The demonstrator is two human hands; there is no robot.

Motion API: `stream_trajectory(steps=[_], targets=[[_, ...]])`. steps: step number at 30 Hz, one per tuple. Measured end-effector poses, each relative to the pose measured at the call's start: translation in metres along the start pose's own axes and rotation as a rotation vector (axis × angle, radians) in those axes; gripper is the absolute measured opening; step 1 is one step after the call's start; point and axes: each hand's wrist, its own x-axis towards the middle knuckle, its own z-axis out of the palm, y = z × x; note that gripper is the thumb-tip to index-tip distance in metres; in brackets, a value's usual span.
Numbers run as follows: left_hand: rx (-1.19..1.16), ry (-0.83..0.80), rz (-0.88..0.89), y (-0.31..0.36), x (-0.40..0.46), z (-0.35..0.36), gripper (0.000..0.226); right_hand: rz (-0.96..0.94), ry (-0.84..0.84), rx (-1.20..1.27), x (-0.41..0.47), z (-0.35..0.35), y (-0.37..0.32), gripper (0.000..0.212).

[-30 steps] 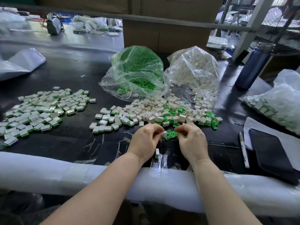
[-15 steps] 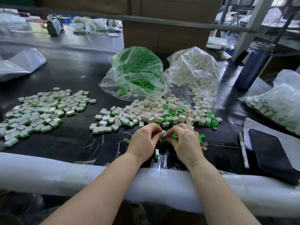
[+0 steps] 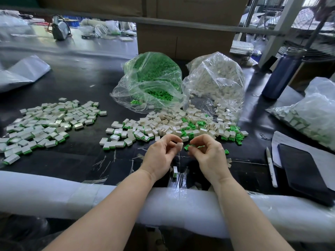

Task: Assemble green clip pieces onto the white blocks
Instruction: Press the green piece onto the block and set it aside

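Note:
My left hand (image 3: pixel 160 156) pinches a small white block (image 3: pixel 179 147) between thumb and fingertips. Just to its right, my right hand (image 3: pixel 208 156) pinches green clip pieces (image 3: pixel 192 146), a short gap from the block. Behind both hands lies a loose pile of white blocks (image 3: pixel 174 124) mixed with green clips (image 3: pixel 233 134). One finished block with a green end (image 3: pixel 175 171) lies between my wrists. A spread of assembled blocks (image 3: pixel 45 124) covers the left of the black table (image 3: pixel 81 82).
A clear bag of green clips (image 3: pixel 152 78) and a clear bag of white blocks (image 3: pixel 215 78) stand behind the pile. At right are a blue bottle (image 3: pixel 281 73), another bag of blocks (image 3: pixel 311 115), a pen (image 3: pixel 271 165) and a dark notebook (image 3: pixel 304 171). White foam padding (image 3: pixel 54 194) lines the near edge.
My right hand went forward to the green clips, then drew back beside the left hand with clips pinched. The left hand kept its white block and lifted slightly.

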Motion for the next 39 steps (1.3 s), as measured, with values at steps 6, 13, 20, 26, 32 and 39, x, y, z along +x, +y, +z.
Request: stream_trajectory(steps=[6,13,20,26,32,39], targets=[[-0.047,-0.015,-0.034,0.0000,0.0007,0.0004,0.017,0.036,0.007,0.164,-0.0003,-0.0015,-0.0042,0.026],[-0.076,-0.066,-0.026,0.0000,0.0005,0.0013,0.015,0.034,-0.022,0.280,-0.0002,-0.0026,-0.0066,0.018],[-0.058,-0.088,-0.034,0.0002,0.0003,-0.0005,0.010,0.033,-0.043,0.225,-0.0001,-0.0027,-0.0055,0.018],[-0.033,-0.077,-0.038,0.0010,0.0001,-0.0011,0.007,0.025,-0.096,0.159,-0.0009,-0.0015,-0.0051,0.024],[-0.027,-0.072,-0.053,0.0022,0.0002,-0.0010,0.006,0.008,-0.064,0.109,-0.0029,0.0003,-0.0059,0.019],[-0.048,-0.059,-0.055,0.0016,0.0008,-0.0016,0.008,0.026,-0.077,0.027,-0.0034,0.0046,-0.0040,0.014]])
